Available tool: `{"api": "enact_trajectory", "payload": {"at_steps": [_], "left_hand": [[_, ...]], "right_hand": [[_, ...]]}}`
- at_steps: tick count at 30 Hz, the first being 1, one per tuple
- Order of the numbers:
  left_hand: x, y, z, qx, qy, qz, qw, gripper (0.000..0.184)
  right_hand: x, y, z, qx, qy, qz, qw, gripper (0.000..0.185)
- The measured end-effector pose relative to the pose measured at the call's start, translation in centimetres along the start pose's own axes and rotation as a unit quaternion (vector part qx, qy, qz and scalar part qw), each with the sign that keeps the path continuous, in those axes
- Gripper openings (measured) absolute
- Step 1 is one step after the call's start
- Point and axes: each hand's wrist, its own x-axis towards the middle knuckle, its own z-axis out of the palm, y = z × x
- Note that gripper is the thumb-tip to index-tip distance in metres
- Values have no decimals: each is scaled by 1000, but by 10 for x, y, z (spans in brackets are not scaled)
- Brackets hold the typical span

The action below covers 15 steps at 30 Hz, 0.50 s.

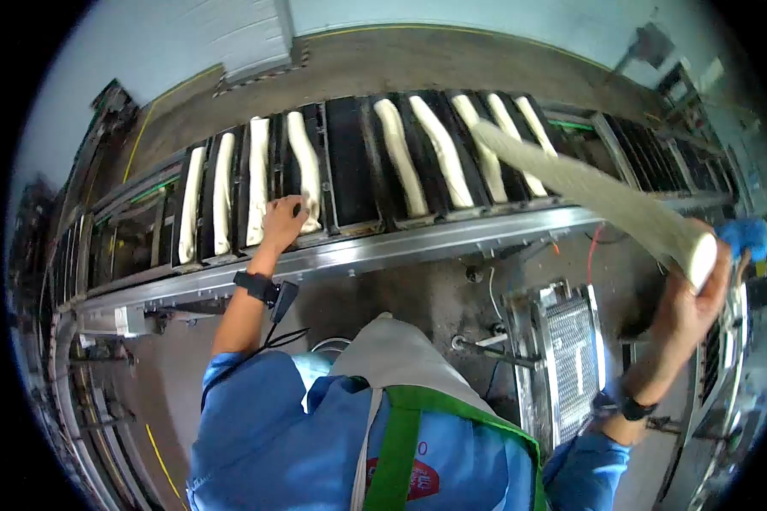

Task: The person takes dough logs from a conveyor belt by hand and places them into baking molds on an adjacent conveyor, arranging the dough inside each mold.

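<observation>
Several long pale rolls lie in the black trays of a conveyor (349, 162). My left hand (283, 223) is at the near end of one pale roll (302, 153), its fingers bent over the tray edge; what they hold, if anything, is hard to make out. Raised on the right, my right hand (694, 298) grips the end of another long pale roll (588, 183). That roll slants up and left, blurred along its length, its far end over the rolls on the right part of the conveyor.
A metal rail (358, 251) runs along the conveyor's near side. Below it at right stands a metal frame with a mesh panel (573, 358). Something blue (744, 238) is beyond my right hand. A wall column (243, 34) rises behind the conveyor.
</observation>
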Motion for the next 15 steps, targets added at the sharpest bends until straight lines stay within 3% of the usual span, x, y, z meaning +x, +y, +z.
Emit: {"api": "enact_trajectory", "payload": {"at_steps": [1,2,3,4,5,7,9,10,12,13,14,15], "left_hand": [[-10,0,-8,5,6,-22,1000,31],[-7,-15,0,-3,16,-24,1000,30],[-7,-31,5,-16,27,-22,999,30],[-14,-27,-3,25,58,-29,998,28],[-13,-27,-5,28,57,-37,997,28],[-4,-35,-7,35,71,-70,994,27],[14,-53,14,66,148,-1,987,26],[27,-64,14,90,125,0,988,28],[58,-82,13,101,73,-18,992,31],[73,-88,13,87,48,-35,994,33],[92,-94,12,84,-44,-105,990,41],[107,-103,17,84,-43,-107,990,41]], "right_hand": [[6,3,28,37,-35,-41,998,36],[8,10,66,49,-42,17,998,39],[9,26,102,79,-72,-16,994,41],[3,27,134,13,-126,-69,990,44],[-7,49,176,117,-180,-93,972,44],[-31,66,236,139,-376,-91,911,50],[-69,91,252,121,-543,-81,827,49],[-78,97,251,123,-544,-80,826,49],[-87,110,247,135,-568,-174,793,46],[-87,123,248,136,-571,-172,791,46],[-85,140,246,93,-601,-158,778,44],[-81,154,244,52,-627,-145,763,41]]}}
